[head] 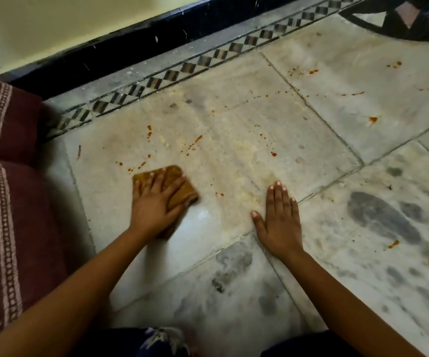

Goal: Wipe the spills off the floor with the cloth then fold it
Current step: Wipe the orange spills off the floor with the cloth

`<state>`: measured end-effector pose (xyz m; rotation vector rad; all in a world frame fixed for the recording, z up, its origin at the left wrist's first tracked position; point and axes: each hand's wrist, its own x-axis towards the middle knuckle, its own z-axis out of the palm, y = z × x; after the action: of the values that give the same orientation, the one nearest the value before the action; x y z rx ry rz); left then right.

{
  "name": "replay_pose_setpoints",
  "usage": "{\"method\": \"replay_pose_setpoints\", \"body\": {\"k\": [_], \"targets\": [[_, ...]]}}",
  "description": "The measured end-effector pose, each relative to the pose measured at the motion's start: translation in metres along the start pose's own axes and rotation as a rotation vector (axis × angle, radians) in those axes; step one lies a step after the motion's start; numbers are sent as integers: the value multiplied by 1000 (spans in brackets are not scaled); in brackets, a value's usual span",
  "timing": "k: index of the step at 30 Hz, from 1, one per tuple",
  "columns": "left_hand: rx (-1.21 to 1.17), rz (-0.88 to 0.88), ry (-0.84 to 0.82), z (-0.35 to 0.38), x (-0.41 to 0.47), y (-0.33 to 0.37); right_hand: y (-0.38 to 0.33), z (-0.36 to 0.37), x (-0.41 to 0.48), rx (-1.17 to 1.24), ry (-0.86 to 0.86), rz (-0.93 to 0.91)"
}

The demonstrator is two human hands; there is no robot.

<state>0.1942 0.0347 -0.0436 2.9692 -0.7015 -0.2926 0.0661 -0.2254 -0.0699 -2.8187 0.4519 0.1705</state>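
A folded brown-orange cloth (182,193) lies flat on the pale marble floor (234,140). My left hand (154,202) presses down on it with fingers spread, covering most of it. My right hand (279,220) rests flat on the bare floor to the right, palm down, fingers apart, holding nothing. Orange-red spill drops (195,144) are scattered just beyond the cloth. More spots lie far right (373,119) and near right (393,244). The patch of floor below the cloth looks wet and shiny.
A maroon patterned cushion or mattress (9,202) borders the floor on the left. A black skirting (130,42) and pale wall run along the back, with a checkered inlay strip (208,59) in front. My dark-clothed knees (161,341) are at the bottom edge.
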Motion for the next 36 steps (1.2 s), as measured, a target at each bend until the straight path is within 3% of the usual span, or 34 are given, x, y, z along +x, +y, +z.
{"method": "replay_pose_setpoints", "body": {"k": [5, 8, 11, 14, 17, 20, 23, 27, 31, 34, 36], "targets": [[1, 51, -30, -7, 56, 70, 0, -2, 1, 15, -3, -2], [52, 279, -25, 7, 18, 85, 1, -3, 0, 14, -15, -1], [34, 446, 53, 20, -23, 50, 2, -3, 1, 29, -18, -7], [-50, 224, 70, 15, -14, 18, 2, -4, 0, 45, -34, 2], [-85, -3, 47, 4, 25, 38, 2, -6, 1, 61, -49, -9], [-59, 33, -4, -3, 53, 83, 3, -11, 2, 67, -82, -22], [-4, 208, -59, 2, 38, 112, 9, -20, 1, 51, -38, -28], [4, 427, 6, 20, -11, 78, 32, -32, 9, -8, 18, -21], [-33, 226, 45, 12, 12, 34, 52, -39, 23, -42, 19, 29], [-21, 95, 5, -6, 62, 56, 60, -39, 30, -44, 22, 53], [3, 143, -37, -9, 80, 86, 61, -39, 34, -30, 25, 80]]}}
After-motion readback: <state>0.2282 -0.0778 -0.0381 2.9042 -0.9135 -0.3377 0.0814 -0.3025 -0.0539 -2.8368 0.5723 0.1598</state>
